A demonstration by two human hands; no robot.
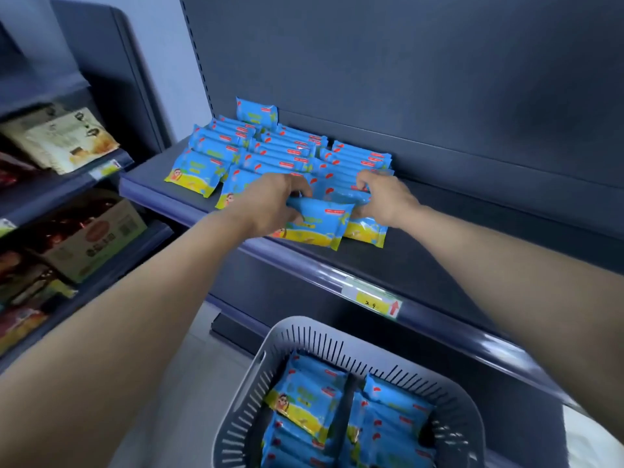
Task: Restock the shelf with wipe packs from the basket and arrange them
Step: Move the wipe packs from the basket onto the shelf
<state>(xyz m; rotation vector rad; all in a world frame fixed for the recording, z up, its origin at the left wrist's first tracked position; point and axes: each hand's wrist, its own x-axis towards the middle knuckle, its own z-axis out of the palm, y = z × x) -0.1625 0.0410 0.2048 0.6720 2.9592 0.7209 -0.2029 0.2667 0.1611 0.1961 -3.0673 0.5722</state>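
Blue and yellow wipe packs (283, 153) stand in three rows on the dark shelf (439, 265). My left hand (273, 204) grips the left end of a wipe pack (320, 224) at the front of the middle row. My right hand (385, 197) is closed on the top of the front pack of the right row (366, 231). Below, a grey slotted basket (324, 346) holds several more wipe packs (304, 400).
A shelf unit at the left carries snack bags (64, 140) and a cardboard box (98, 238). A yellow price tag (374, 300) sits on the shelf's front rail. The right half of the shelf is bare. The floor (189, 383) lies left of the basket.
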